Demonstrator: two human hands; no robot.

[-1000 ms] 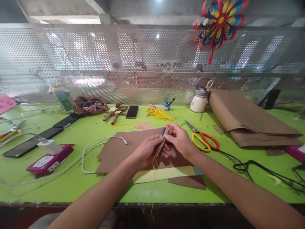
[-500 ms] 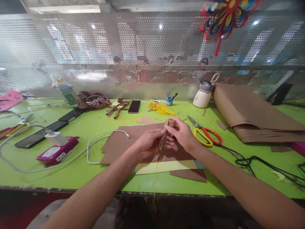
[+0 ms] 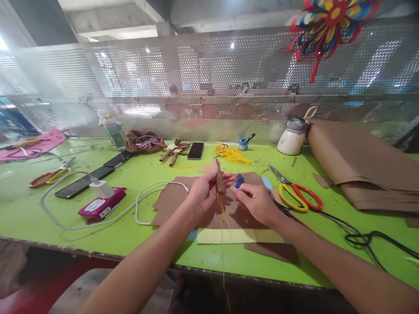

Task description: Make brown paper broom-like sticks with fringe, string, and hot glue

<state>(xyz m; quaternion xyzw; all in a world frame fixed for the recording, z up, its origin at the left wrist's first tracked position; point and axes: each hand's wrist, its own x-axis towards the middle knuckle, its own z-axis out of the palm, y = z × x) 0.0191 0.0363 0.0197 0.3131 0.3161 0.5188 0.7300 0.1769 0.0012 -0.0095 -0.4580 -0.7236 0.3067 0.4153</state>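
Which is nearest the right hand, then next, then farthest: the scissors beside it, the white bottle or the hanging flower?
1. Scissors: just right of the right hand.
2. White bottle: farther back, standing on the green table.
3. Hanging flower: high up, upper right.

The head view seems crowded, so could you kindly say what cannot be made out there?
In the head view:
Blue object: lower part, hidden by the right hand.
Held brown paper: far side, turned from the camera.
Flower decoration: top, cut off by the upper edge.
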